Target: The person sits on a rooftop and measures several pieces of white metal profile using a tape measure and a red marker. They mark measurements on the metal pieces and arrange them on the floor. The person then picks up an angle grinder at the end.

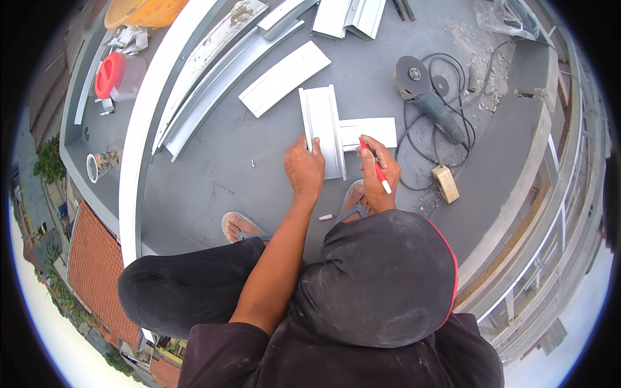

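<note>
Several loose things are spread over the grey floor (200,187). At far L, a clear tub w/ red lid (123,76) and a patterned cup (110,163) are seen beyond a long white rail (134,136). Next, metal channels (217,97) are laid roughly parallel, w/ a white offcut (284,79) to their R.

Mid-pic, the L hand (304,168) is curled at the lower L edge of a white ribbed strip (323,129), thumb on or by its face; how firmly it is gripped can't be told. The strip's long axis is pointed away from the body, far end tipped slightly L. Its near half is set btwn the hands, L hand nearer. A short white pc (375,132) is laid crosswise against its R edge; whether it's tucked under can't be told.

By that junction, a red marker (380,174) is pinched in the R hand (383,192), tip angled up-L; contact isn't clear. The short pc is nearer to this hand. Farther R, an angle grinder (430,103) is left w/ its cord (414,187) looped round it.
</note>
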`<action>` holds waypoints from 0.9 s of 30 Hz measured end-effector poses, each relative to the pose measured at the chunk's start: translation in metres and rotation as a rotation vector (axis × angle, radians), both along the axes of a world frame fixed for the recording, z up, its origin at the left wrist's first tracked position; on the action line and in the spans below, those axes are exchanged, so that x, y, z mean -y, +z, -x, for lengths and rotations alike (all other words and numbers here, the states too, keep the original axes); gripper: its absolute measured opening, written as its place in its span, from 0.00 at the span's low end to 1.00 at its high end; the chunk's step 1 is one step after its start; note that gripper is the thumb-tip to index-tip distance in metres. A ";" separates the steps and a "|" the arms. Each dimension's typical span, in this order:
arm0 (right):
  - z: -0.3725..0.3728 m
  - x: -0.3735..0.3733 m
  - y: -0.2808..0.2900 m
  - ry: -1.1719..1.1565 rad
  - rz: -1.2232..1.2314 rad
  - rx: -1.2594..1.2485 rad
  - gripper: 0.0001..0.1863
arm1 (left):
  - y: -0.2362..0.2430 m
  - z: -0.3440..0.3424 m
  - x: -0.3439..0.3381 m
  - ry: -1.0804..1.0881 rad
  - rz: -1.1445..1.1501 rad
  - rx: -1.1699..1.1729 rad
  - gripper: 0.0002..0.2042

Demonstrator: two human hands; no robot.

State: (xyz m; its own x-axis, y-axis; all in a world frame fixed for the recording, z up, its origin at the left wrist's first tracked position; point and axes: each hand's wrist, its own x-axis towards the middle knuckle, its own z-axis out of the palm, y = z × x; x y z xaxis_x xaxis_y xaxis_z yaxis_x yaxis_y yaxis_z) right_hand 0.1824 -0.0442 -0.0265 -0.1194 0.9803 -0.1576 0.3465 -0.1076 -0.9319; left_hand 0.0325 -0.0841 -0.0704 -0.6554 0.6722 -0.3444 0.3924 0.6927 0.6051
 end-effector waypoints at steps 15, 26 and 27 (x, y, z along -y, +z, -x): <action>0.005 -0.028 -0.031 0.249 -0.095 0.082 0.13 | 0.014 -0.001 -0.002 -0.010 -0.109 0.022 0.15; -0.022 -0.068 0.006 0.716 -0.511 0.647 0.42 | 0.014 0.014 0.026 0.169 -0.255 -0.085 0.17; -0.022 -0.077 0.001 0.803 -0.454 0.695 0.42 | 0.016 0.022 0.032 0.194 -0.222 -0.113 0.16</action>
